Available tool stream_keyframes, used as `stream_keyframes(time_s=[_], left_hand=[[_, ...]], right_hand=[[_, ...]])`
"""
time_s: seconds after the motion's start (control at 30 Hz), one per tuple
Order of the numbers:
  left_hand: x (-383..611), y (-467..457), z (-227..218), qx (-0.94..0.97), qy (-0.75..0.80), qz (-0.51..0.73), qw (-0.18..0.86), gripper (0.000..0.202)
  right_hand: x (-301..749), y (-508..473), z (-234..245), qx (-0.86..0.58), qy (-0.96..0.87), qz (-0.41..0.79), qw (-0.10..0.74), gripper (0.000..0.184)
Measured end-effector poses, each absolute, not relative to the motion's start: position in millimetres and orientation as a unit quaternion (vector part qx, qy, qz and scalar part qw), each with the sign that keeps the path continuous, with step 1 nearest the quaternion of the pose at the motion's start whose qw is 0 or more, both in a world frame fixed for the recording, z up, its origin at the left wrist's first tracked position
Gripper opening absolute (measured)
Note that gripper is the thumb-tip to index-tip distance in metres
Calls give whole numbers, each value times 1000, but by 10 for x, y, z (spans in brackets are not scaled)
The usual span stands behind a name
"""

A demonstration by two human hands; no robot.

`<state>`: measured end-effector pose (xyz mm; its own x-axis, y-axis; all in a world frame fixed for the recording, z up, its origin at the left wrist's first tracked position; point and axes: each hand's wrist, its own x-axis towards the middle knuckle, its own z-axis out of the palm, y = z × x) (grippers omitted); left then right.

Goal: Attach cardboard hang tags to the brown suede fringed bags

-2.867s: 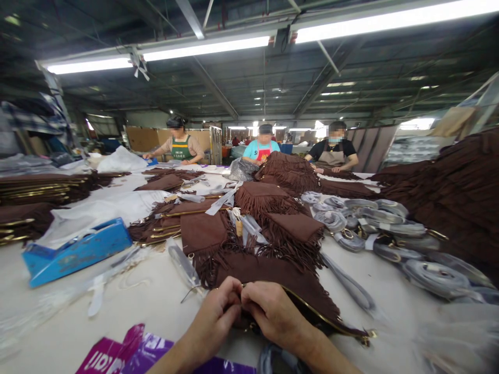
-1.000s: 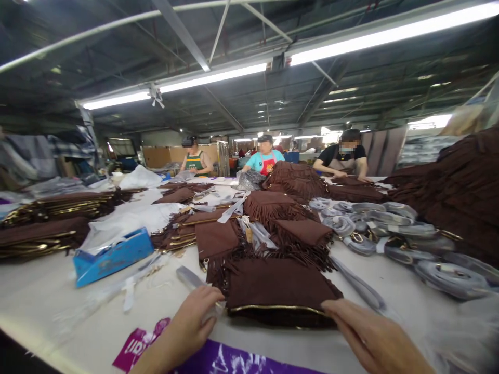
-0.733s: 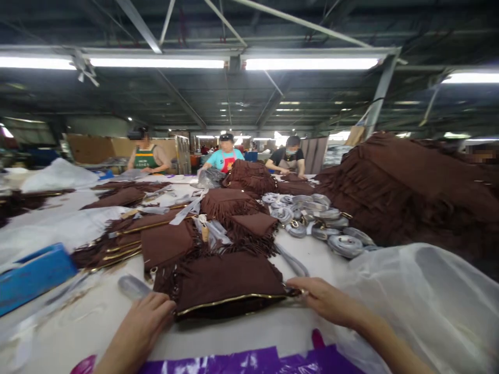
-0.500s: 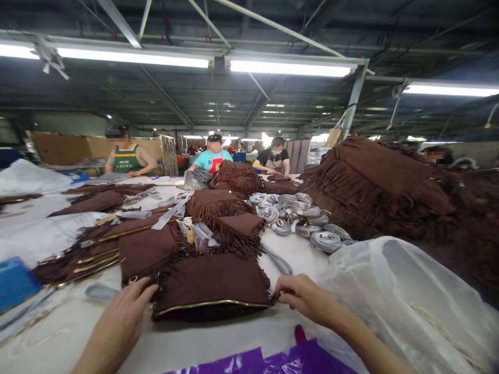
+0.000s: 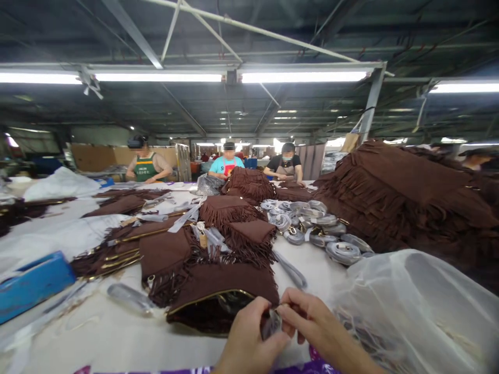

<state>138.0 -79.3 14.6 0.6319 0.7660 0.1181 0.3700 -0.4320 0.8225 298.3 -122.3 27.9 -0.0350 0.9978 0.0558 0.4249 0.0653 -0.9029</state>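
A brown fringed suede bag (image 5: 226,291) with a gold zipper lies open in front of me on the white table (image 5: 117,337). My left hand (image 5: 249,340) and my right hand (image 5: 312,324) meet at the bag's right end. Both pinch a small grey wrapped piece (image 5: 272,323) between their fingertips, close to the bag's corner. What the piece is I cannot make out. The open mouth of the bag shows a dark lining.
More brown fringed bags (image 5: 230,208) lie behind, and a tall heap (image 5: 393,192) rises at the right. Wrapped grey strap coils (image 5: 312,223), a clear plastic bag (image 5: 413,306) and a blue tape dispenser (image 5: 35,283) surround me. Three people (image 5: 228,163) work at the far end.
My hands held the bag's two ends flat on the table; now both have come together at its right corner, pinching a small grey piece. The bag's zipper mouth now gapes open.
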Motion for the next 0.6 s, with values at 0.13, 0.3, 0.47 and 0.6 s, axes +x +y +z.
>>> stream_keyframes(time_s=[0.13,0.3,0.47,0.6], left_hand=[[1392,-795,150,857,405,173,267,16],[1384,-846,336,861,441,129,218,28],[1453,-915,402,871,443,92,190,30],[1477,-926,387,852,493,58,170,37]], right_hand=[[2989,-1222,170,-589,-689,235,351,27],[3049,-1159,90,-602,-709,143,339,32],[3067,-1135,-43,-605,-725,95,315,33],[3283,-1093,-267,-608,-728,7,317,30]])
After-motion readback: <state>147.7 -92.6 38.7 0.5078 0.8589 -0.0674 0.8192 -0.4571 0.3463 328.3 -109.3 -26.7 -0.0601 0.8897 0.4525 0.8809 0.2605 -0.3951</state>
